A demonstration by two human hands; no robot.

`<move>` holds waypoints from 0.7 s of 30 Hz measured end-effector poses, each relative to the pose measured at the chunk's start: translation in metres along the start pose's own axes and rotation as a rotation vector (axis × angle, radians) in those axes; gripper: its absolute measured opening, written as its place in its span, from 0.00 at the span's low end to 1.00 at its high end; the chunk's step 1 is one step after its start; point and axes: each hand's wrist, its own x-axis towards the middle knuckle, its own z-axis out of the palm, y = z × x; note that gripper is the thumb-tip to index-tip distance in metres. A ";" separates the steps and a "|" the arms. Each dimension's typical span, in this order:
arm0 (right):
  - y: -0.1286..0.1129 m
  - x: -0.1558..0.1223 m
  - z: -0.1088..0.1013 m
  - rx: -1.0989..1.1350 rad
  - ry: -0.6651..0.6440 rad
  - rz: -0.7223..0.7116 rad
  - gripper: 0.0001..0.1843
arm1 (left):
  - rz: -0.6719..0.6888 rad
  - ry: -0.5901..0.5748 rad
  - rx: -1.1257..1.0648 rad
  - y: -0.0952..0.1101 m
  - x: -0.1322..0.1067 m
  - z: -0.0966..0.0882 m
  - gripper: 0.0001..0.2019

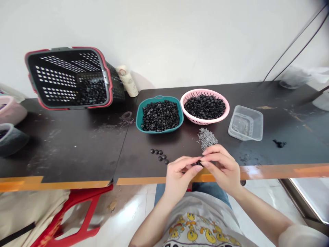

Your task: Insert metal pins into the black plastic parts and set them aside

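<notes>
The left grip (180,176) and the right grip (221,169) are pinching closed on one small round black plastic button (199,163), while a few loose black buttons (159,155) are lying at nine o'clock and a heap of thin grey metal pins (207,138) is lying at twelve o'clock.

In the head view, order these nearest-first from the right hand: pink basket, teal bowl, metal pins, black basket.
From the right hand:
1. Metal pins, just ahead.
2. Pink basket, beyond them.
3. Teal bowl, leftward.
4. Black basket, far left.

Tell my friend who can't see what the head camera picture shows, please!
A person's left hand and right hand pinch a small black piece above a dark table. Behind them sit a teal bowl and a pink basket, both full of black pieces, near a heap of grey pins.
</notes>
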 end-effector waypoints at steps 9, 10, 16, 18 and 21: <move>-0.006 -0.001 0.000 -0.010 -0.014 -0.044 0.14 | -0.066 -0.022 -0.134 0.007 0.001 0.001 0.08; -0.006 -0.001 -0.001 0.012 -0.024 -0.012 0.14 | -0.087 -0.023 -0.161 0.007 0.002 0.001 0.08; -0.001 -0.001 -0.005 0.069 -0.105 0.139 0.08 | -0.239 -0.008 -0.308 -0.001 0.000 0.008 0.07; 0.001 0.001 -0.006 0.079 -0.106 0.143 0.07 | -0.296 0.015 -0.379 -0.007 -0.001 0.010 0.10; 0.002 0.005 -0.008 0.091 -0.097 0.162 0.05 | -0.352 0.006 -0.406 -0.012 -0.002 0.009 0.15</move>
